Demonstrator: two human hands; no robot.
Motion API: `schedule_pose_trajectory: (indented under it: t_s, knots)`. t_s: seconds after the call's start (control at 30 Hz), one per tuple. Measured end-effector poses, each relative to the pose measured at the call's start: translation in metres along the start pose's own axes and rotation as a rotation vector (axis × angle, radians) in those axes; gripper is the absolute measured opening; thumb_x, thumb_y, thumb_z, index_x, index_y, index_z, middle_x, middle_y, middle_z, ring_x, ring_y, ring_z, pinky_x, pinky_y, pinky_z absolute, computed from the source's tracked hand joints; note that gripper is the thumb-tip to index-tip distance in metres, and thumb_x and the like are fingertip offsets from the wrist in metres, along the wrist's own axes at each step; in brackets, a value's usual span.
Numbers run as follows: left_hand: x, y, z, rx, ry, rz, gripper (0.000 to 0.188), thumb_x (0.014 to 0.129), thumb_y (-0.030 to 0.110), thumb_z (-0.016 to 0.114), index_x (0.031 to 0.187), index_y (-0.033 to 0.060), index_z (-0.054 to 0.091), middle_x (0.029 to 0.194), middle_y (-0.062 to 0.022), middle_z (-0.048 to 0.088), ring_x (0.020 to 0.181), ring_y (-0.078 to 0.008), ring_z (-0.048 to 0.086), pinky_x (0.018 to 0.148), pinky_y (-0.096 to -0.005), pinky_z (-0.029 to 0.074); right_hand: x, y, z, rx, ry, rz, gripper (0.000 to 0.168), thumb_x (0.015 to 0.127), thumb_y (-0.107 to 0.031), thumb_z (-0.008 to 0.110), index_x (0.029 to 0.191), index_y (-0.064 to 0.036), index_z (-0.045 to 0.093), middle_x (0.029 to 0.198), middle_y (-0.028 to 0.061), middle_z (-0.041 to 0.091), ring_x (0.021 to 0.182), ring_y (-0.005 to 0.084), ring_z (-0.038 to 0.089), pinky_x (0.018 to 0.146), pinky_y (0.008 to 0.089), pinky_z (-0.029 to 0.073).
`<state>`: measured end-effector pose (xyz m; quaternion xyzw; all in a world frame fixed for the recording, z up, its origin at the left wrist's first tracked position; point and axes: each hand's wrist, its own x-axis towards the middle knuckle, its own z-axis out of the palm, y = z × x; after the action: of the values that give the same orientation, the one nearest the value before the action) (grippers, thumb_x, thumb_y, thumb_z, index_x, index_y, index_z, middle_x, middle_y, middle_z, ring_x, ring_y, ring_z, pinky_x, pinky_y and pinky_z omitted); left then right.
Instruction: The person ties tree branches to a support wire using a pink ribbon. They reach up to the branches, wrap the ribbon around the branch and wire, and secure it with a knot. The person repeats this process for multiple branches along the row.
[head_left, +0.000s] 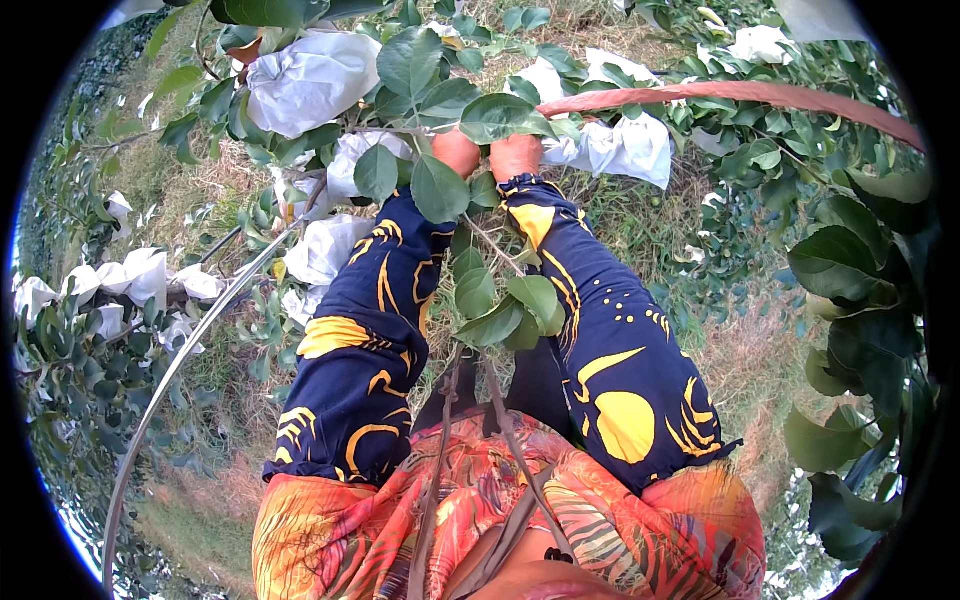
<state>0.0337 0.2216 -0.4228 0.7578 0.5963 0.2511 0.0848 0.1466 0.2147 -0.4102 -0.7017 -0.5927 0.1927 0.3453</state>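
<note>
Both my hands are stretched out among leafy fruit-tree branches, close together near the top of the view. My left hand (456, 152) is curled behind green leaves (440, 187), and its fingers are hidden. Just right of it, my right hand (516, 156) reaches up under a broad leaf (499, 118) that covers its fingertips. A white fruit bag (630, 150) hangs beside my right hand; whether the fingers touch it cannot be told. Left of my left hand hangs another white bag (364, 161). A larger bag (313, 81), gathered at its left end, hangs further up and left.
A reddish band (735, 93) arches across the upper right. At left, a thin grey curved rod or hose (199, 330) runs downward. Several bagged fruits (142, 277) line a branch at far left. Dark leaves (840, 262) crowd the right edge. Grass (750, 352) covers the ground.
</note>
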Motion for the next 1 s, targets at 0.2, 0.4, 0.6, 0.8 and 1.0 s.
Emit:
schedule_pose_trajectory:
  t_s: [0.2,0.4,0.6,0.8,1.0]
  knots:
    - [0.001,0.001,-0.003,0.049,-0.043,-0.013,0.016,0.078,0.016,0.056,0.09,0.0109,0.065,0.086,-0.0134,0.063,0.08,-0.0343,0.06,0.069,-0.0445,0.045,-0.001,-0.006,-0.009,0.22,0.0,0.008,0.02,0.074,-0.021,0.061,0.089,-0.008,0.065,0.08,0.0151,0.065,0.076,0.0307,0.063,0.071,0.0388,0.048]
    - [0.001,0.005,-0.006,-0.083,0.0,-0.034,0.017,0.081,0.021,0.056,0.094,0.0144,0.064,0.086,-0.013,0.063,0.082,-0.0344,0.059,0.071,-0.0447,0.045,0.0,-0.002,-0.012,0.077,-0.121,0.024,0.021,0.074,-0.026,0.062,0.09,-0.013,0.066,0.08,0.0144,0.065,0.077,0.0321,0.062,0.072,0.0397,0.047]
    - [0.0,-0.007,0.008,-0.121,0.055,-0.08,0.018,0.083,0.023,0.054,0.096,0.0143,0.063,0.089,-0.0132,0.063,0.08,-0.0349,0.06,0.067,-0.0452,0.046,0.002,0.002,-0.007,0.095,-0.163,-0.006,0.024,0.074,-0.029,0.061,0.09,-0.011,0.066,0.08,0.0147,0.065,0.078,0.0335,0.061,0.072,0.0406,0.047]
    - [0.003,-0.004,0.003,-0.171,0.071,-0.043,0.02,0.084,0.024,0.053,0.098,0.013,0.062,0.086,-0.015,0.063,0.077,-0.0359,0.06,0.066,-0.0448,0.047,0.003,-0.005,-0.009,0.049,-0.15,0.113,0.021,0.072,-0.024,0.062,0.087,-0.01,0.067,0.081,0.0139,0.065,0.079,0.0314,0.062,0.073,0.0391,0.048]
    - [0.003,-0.007,0.005,-0.114,-0.045,-0.048,0.023,0.086,0.027,0.05,0.099,0.0121,0.061,0.085,-0.0165,0.063,0.077,-0.0365,0.061,0.066,-0.0436,0.048,0.003,0.003,0.002,0.086,0.001,-0.011,0.017,0.072,-0.017,0.061,0.085,-0.01,0.068,0.083,0.0115,0.066,0.079,0.0297,0.063,0.074,0.0377,0.048]
